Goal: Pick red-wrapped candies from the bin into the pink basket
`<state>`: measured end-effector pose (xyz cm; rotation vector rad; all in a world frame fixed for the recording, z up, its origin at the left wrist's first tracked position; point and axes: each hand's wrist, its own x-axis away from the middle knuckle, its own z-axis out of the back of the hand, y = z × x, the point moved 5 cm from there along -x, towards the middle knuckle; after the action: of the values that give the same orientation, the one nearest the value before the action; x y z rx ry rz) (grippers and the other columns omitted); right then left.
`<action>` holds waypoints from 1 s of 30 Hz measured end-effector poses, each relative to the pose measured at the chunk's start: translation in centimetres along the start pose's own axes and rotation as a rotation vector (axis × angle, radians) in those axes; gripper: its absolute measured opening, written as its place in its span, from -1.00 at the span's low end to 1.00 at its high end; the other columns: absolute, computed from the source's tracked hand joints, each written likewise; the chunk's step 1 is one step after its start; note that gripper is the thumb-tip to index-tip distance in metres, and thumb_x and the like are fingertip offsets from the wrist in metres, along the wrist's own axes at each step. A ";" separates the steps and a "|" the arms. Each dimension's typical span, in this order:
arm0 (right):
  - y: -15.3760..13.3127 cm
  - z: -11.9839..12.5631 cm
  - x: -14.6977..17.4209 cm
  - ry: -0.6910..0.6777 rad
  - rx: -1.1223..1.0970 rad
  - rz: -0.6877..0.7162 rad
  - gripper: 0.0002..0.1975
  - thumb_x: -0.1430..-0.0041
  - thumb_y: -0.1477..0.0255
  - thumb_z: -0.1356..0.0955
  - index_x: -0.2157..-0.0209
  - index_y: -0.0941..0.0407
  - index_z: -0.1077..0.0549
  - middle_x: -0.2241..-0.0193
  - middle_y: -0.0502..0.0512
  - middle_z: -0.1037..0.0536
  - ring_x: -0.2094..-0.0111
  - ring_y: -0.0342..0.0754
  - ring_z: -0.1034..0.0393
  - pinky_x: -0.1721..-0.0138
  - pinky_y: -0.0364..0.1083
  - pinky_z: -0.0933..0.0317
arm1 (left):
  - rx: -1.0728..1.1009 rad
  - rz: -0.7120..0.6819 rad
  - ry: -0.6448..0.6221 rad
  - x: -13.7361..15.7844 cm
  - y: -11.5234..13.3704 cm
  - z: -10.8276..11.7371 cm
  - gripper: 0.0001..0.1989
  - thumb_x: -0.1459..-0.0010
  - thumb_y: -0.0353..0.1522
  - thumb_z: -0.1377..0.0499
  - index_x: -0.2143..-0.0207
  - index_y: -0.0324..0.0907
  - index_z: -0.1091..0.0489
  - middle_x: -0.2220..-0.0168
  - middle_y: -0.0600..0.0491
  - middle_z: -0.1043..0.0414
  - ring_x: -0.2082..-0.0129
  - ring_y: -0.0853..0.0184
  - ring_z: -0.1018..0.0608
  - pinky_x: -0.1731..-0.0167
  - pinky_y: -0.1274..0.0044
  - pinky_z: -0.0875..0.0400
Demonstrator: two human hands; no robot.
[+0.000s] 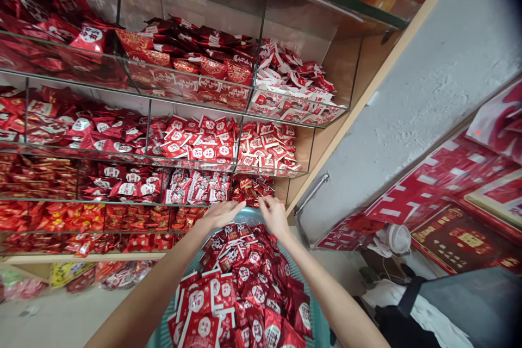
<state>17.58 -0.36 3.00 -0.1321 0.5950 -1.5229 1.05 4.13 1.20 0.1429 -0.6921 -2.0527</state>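
Note:
A teal plastic basket (pixel 319 312) full of red and white candy packets (pixel 248 283) stands directly below my arms. Over its far rim my left hand (pixel 222 213) stretches toward the shelf, fingers extended and close together, with nothing visible in it. Beside it my right hand (pixel 274 216) has its fingers curled at the front of a compartment of small dark red wrapped candies (pixel 252 187). Whether anything sits between those fingertips is hidden.
A glass-fronted shelf (pixel 196 160) holds rows of red packets in divided compartments. Its wooden side panel (pixel 359 87) runs along the right, next to a grey wall (pixel 432 65). Red decorations (pixel 432 179) lean at the right. Bagged goods (pixel 71 273) lie under the lowest shelf.

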 end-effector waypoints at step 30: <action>4.6 -8.9 -11.9 -0.343 0.441 0.028 -0.54 -0.22 0.36 -0.25 -0.14 0.10 -0.14 -0.09 0.20 -0.24 -0.07 0.11 -0.17 -0.03 0.20 -0.10 | 0.005 -0.012 0.063 0.2 -0.4 -0.1 -0.31 -0.11 0.11 0.37 0.23 -0.03 -0.41 0.16 0.02 -0.47 0.15 0.10 -0.47 0.19 0.32 -0.28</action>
<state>18.54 13.86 -3.31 -0.0427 -0.0165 -1.5254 0.68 4.05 0.99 0.2141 -0.6592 -2.0489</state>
